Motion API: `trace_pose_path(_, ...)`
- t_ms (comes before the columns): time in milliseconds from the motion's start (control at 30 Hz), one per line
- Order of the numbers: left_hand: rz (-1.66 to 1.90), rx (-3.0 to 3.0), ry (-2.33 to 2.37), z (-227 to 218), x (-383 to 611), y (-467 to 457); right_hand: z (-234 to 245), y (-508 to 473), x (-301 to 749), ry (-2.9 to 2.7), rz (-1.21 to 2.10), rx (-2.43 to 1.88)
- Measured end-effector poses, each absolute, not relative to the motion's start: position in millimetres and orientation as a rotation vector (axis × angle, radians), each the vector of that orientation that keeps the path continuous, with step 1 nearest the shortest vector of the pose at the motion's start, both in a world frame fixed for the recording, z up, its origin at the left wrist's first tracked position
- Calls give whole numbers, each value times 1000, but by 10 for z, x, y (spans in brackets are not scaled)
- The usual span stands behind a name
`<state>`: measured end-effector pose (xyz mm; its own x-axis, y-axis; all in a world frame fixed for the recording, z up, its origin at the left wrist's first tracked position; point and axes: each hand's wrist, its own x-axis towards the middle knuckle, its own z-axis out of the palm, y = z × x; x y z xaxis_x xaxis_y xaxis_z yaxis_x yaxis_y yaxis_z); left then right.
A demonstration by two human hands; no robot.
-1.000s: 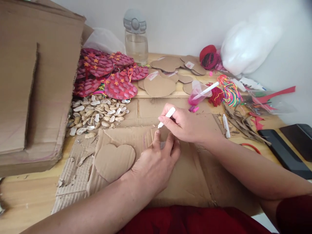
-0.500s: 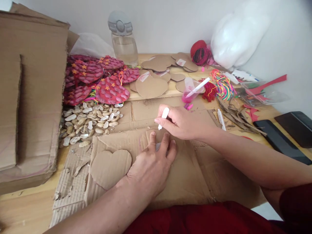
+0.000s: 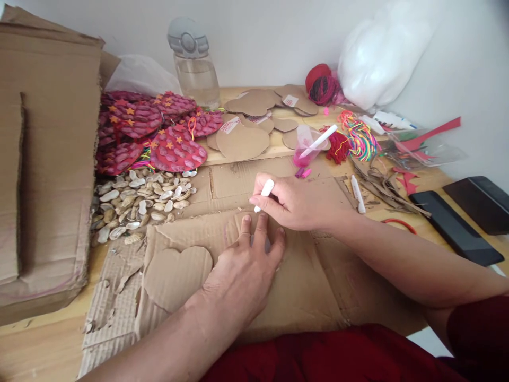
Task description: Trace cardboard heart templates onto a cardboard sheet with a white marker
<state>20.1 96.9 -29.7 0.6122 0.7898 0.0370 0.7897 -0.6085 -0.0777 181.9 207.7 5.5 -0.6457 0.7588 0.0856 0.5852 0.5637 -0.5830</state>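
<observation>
My left hand [image 3: 246,270] lies flat with fingers stretched out, pressing down something mostly hidden under it on the brown cardboard sheet [image 3: 310,286]. My right hand [image 3: 298,201] pinches a white marker [image 3: 264,192], its tip down on the cardboard just beyond my left fingertips. A cut-out cardboard heart [image 3: 175,276] lies to the left of my left wrist.
A pile of shells [image 3: 139,204] sits left of centre, with red decorated hearts [image 3: 159,132] behind it. A large cardboard box [image 3: 47,159] stands at far left. Water bottle [image 3: 194,63], plain cardboard hearts [image 3: 246,140], pink cup [image 3: 306,151], coloured threads [image 3: 360,138], another marker [image 3: 357,193] and dark tablets [image 3: 457,228] surround.
The view has shifted slightly, so everything sits a little further left. My right hand with the marker has moved a bit leftward and closer to my left fingers. My left hand stays pressed down.
</observation>
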Motion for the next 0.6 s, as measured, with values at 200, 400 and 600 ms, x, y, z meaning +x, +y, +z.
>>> trace_pose_path(200, 29, -2743, -1350, -288, 200, 974, 36, 2096, 1828, -2460, 698, -1111)
trace_pose_path(400, 33, -2747, -1354, -284, 202, 974, 45, 2108, 1837, -2460, 758, -1113)
trace_pose_path(600, 140, -2750, -1387, -293, 218, 965, 51, 2131, 1831, -2472, 702, -1111)
